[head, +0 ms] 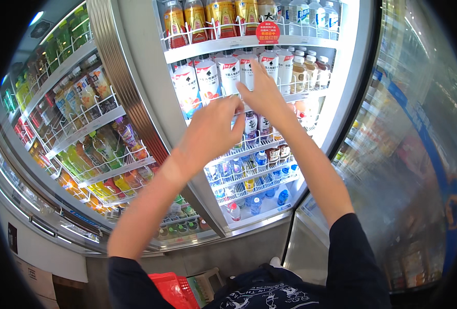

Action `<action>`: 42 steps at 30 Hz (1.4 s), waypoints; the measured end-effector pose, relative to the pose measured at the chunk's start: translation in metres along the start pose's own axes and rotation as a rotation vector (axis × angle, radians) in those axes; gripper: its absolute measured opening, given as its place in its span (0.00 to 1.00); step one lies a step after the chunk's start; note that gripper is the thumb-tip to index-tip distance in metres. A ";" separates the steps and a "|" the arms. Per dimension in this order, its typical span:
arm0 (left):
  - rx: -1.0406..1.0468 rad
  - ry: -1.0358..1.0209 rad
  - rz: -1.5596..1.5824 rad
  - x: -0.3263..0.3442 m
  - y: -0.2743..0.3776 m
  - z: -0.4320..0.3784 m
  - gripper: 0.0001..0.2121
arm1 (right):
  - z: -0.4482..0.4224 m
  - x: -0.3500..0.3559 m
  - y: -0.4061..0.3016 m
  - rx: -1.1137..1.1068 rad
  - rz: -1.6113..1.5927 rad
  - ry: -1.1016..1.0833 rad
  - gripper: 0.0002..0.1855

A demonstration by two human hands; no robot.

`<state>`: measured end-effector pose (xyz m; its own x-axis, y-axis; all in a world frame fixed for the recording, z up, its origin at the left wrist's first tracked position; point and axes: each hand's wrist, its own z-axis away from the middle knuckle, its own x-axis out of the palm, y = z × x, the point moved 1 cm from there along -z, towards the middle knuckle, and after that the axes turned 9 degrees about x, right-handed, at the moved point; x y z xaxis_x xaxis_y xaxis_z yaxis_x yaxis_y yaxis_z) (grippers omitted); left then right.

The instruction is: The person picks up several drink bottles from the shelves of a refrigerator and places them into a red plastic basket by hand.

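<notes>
Both bare hands are raised before a lit drinks refrigerator. My left hand (216, 119), slightly blurred, is bent at the wrist with its fingers curled in front of the second shelf; whether it holds anything cannot be told. My right hand (262, 90) reaches up beside it, fingers apart and nothing seen in it, in front of white-labelled plastic bottles (228, 73). More bottles of this kind stand to both sides, behind a white wire shelf guard (313, 85). Bottles with dark contents (251, 125) stand on the shelf below, partly hidden by the hands.
Gold-labelled bottles (223, 17) fill the top shelf, above a round red sign (268, 33). The glass door (402, 154) stands open at right. Another stocked refrigerator (97, 150) is at left. A red plastic basket (174, 289) is on the floor, beside a beige container (209, 284).
</notes>
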<state>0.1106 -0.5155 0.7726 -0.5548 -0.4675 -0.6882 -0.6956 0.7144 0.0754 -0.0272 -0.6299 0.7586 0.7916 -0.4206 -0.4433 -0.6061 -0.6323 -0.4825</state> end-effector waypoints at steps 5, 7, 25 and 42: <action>0.013 -0.096 -0.474 -0.043 -0.047 -0.093 0.10 | -0.086 0.071 -0.010 -0.212 0.225 -0.086 0.39; -0.020 -0.093 -0.563 -0.041 -0.061 -0.124 0.11 | -0.082 0.080 -0.012 -0.115 0.282 -0.137 0.38; -0.400 0.072 -0.211 -0.028 -0.213 -0.246 0.54 | -0.095 0.054 -0.035 0.000 0.403 -0.215 0.31; 0.311 0.727 -0.111 -0.038 -0.070 -0.184 0.35 | -0.100 0.061 -0.028 0.105 0.336 -0.342 0.41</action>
<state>0.0964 -0.6430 0.9265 -0.7231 -0.6901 -0.0293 -0.6643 0.7065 -0.2442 0.0455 -0.7028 0.8202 0.4911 -0.3406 -0.8018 -0.8419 -0.4217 -0.3366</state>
